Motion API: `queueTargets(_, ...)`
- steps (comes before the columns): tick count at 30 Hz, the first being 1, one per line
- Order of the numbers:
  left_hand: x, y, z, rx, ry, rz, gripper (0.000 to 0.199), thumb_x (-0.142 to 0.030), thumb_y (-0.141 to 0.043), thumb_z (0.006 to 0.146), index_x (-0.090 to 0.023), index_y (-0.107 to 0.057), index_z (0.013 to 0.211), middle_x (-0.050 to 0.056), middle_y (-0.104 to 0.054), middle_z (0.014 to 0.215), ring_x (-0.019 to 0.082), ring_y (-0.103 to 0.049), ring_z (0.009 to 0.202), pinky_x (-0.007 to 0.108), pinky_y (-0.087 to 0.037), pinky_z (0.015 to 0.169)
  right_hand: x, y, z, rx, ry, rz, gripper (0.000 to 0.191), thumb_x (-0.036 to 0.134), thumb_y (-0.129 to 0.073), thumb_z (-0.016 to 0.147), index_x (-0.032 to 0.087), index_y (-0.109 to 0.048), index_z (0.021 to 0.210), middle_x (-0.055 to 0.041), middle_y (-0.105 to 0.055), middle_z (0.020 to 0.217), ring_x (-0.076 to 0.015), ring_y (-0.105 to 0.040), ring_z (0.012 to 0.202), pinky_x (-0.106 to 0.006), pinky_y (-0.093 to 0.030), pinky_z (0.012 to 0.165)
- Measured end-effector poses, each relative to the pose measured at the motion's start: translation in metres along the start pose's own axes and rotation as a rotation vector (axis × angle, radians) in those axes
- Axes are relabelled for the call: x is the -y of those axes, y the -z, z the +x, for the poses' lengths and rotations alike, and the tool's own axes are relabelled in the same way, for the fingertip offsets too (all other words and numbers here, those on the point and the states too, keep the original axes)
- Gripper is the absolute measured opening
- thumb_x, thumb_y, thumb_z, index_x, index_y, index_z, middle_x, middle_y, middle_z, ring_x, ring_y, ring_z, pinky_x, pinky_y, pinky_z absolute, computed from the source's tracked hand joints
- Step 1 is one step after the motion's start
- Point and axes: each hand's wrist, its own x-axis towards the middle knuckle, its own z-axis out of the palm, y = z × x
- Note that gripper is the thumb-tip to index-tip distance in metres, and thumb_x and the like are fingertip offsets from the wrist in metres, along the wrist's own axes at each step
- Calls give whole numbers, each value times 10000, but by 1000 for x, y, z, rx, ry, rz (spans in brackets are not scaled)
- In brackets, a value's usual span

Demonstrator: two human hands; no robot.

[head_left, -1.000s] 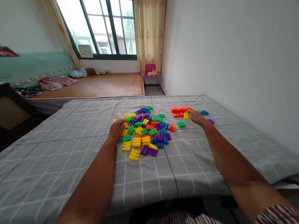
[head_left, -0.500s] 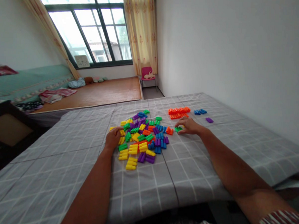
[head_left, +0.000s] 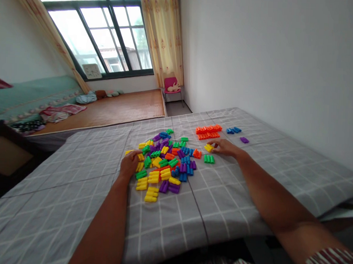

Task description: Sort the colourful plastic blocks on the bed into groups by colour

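Observation:
A heap of plastic pieces in several colours lies on the grey checked cloth. My left hand rests at the heap's left edge, its fingers against yellow pieces; whether it grips one is unclear. To the right of the heap, my right hand pinches a yellow piece. Just below that hand lies a green piece. Two rows of orange pieces sit beyond my right hand. Farther right are blue pieces and a single purple piece.
A white wall runs along the right side. Behind the cloth-covered surface are a wooden platform, a pink chair and a window with curtains. A dark piece of furniture stands at the left.
The green piece that was under my right fingers now lies free on the cloth. My right hand now has a yellow piece at its fingertips. The whole view has shifted slightly.

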Motion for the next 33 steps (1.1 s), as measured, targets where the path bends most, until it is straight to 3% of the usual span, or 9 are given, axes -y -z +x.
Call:
queueTargets(6,-2,2,-1,11,-15,12,386,-196,-376,804,-210,-706,1003,32,-713,1056,188,-647,961,298,-497,888,11,7,0,-28,-3,75,514,366,-729,685,148,-660,1144,-100,-682,1087,-183,-626,800,-296,-491,728)
queueTargets(11,-1,2,-1,11,-13,12,390,-182,-379,791,-211,-709,996,29,-713,1045,182,-646,950,290,-500,878,28,10,-9,188,106,159,467,476,-717,675,176,-701,1033,-54,-699,926,-180,-621,803,-274,-471,716)
queueTargets(15,-3,3,-1,22,-8,7,393,-186,-379,792,-198,-704,1012,35,-710,1051,185,-641,959,296,-497,885,41,6,-12,260,173,115,502,495,-730,654,189,-704,1051,-51,-686,943,-173,-617,794,-259,-454,703)
queueTargets(19,-5,3,-2,19,-6,-1,387,-191,-377,790,-186,-704,996,43,-707,1050,187,-639,962,303,-495,889,34,8,-11,303,148,183,499,536,-696,685,187,-709,1042,-55,-702,940,-188,-625,814,-274,-461,726)
queueTargets(23,-3,2,-1,9,-28,-18,383,-186,-382,781,-191,-703,989,44,-709,1043,195,-636,976,322,-490,901,20,8,-9,197,52,255,464,557,-678,693,169,-709,946,-59,-707,898,-200,-628,819,-295,-468,735)
queueTargets(27,1,1,-1,1,-31,-35,378,-184,-397,775,-195,-704,995,37,-718,1016,194,-644,948,326,-503,873,14,5,-7,103,56,283,426,556,-664,717,150,-694,843,-49,-690,798,-178,-611,734,-281,-463,665)
queueTargets(30,1,1,-1,-2,-30,-18,382,-190,-399,778,-195,-710,1000,38,-723,996,194,-650,929,314,-511,851,3,4,1,-201,-8,258,400,539,-594,790,151,-676,843,-55,-684,798,-165,-600,692,-284,-469,634)
queueTargets(33,2,1,0,-6,-29,8,381,-195,-398,786,-208,-713,1000,31,-722,1007,194,-646,949,303,-506,866,-19,9,14,-431,-134,164,331,438,-639,777,170,-652,970,-83,-691,978,-169,-620,737,-305,-503,679)
